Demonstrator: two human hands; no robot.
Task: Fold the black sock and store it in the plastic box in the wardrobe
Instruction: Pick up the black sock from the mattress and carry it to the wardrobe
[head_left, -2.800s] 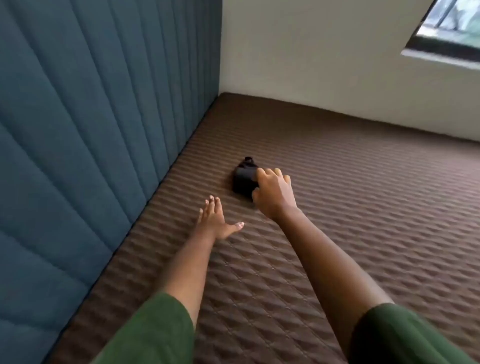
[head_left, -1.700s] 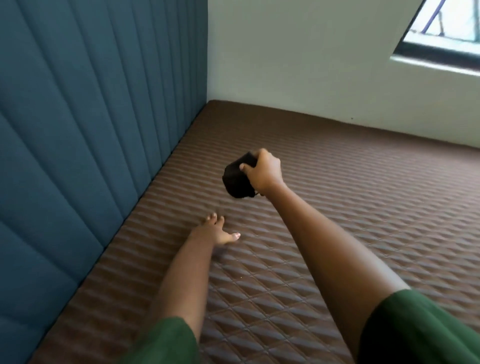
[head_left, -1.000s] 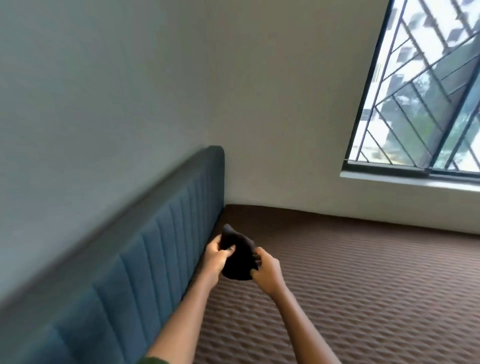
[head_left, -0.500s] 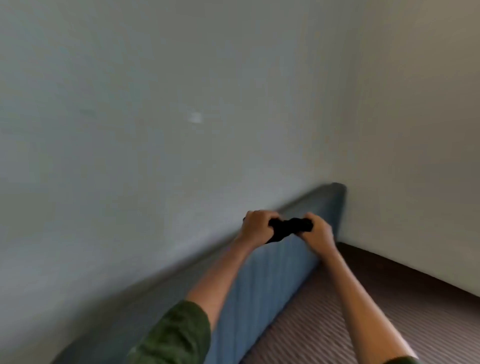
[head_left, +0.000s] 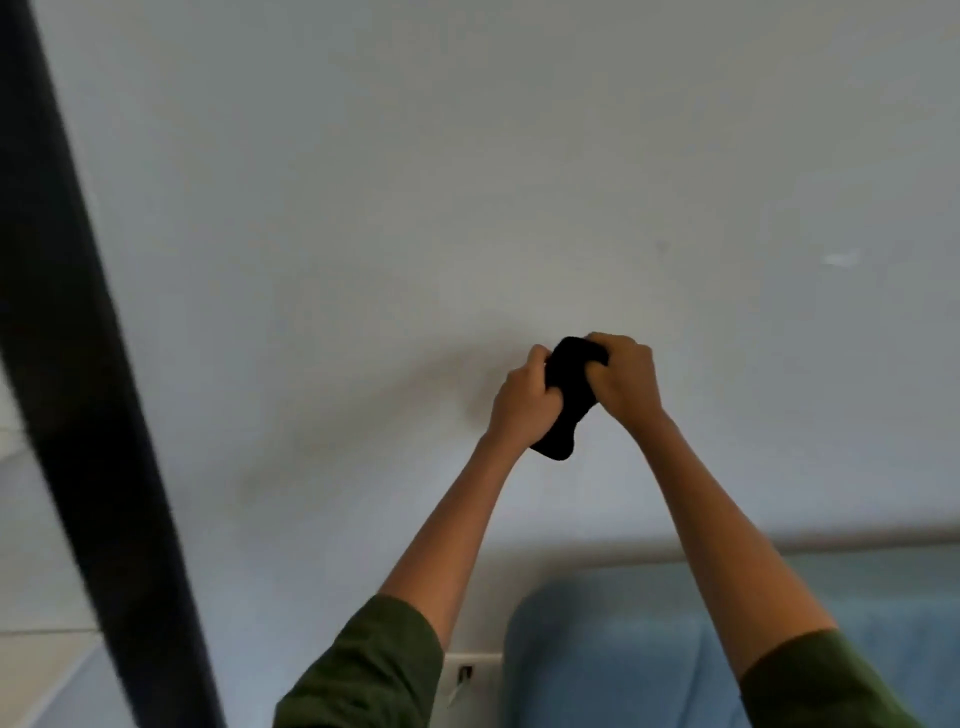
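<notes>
The black sock (head_left: 566, 400) is a small folded bundle held up in the air in front of a pale wall. My left hand (head_left: 522, 402) grips its left side and my right hand (head_left: 626, 379) grips its top and right side. The lower end of the sock hangs free below my left hand. Both arms reach forward in green sleeves. No wardrobe or plastic box shows in the head view.
A wide dark post or frame edge (head_left: 88, 364) slants down the left side. The blue padded headboard (head_left: 649, 644) lies at the bottom right, with a white wall socket (head_left: 467, 675) just left of it. The pale wall (head_left: 467, 182) fills the remaining view.
My right hand lifted the sock off the brown mattress and my left hand joined it. The view has swung left, from the bed and window to the wall and a dark post.
</notes>
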